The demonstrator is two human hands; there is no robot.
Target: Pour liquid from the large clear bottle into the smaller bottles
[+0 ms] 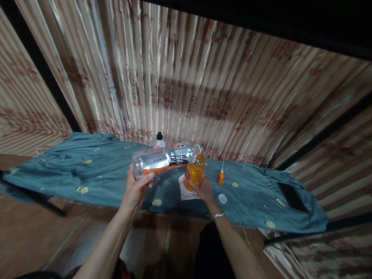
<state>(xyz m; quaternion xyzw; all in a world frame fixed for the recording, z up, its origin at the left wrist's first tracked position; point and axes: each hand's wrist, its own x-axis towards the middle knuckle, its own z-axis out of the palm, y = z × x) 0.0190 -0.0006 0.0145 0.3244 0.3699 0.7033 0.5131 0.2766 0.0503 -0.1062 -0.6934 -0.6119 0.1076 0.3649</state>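
Observation:
My left hand [138, 183] is closed around the base of a clear plastic bottle [157, 161] with a silver and orange label. That bottle lies nearly level, its mouth at the neck of an orange see-through bottle [195, 170]. My right hand [202, 187] is wrapped round the orange bottle, which stands tilted slightly over a white cloth [186, 193]. Whether liquid runs between the two mouths I cannot tell. An orange spray pump head [221, 177] with a thin tube and a white round cap [222, 198] lie to the right of my right hand.
A teal patterned cloth [110, 186] covers the narrow table. Behind the bottles stands a bottle with a black cap [159, 136]. A dark phone [293, 197] lies at the right end. Pleated curtains [180, 77] hang close behind, between dark frame bars [43, 66].

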